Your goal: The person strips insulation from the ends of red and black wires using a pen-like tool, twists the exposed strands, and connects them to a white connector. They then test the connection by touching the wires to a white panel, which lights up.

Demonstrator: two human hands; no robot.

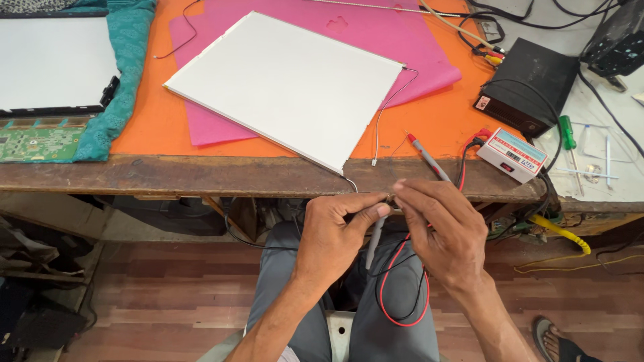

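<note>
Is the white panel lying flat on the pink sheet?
Yes, the white panel lies flat on the pink sheet, which is spread over the orange cover of the wooden table.

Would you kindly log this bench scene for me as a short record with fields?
left hand: pinches a thin wire end and a grey probe
right hand: holds a red-tipped probe, fingertips meeting the left hand's
leads: red lead and a black one loop over the lap
white panel: flat on pink sheet, corner at the bench edge
tester: small white box, right of the panel
screwdriver: green handle, far right
</note>
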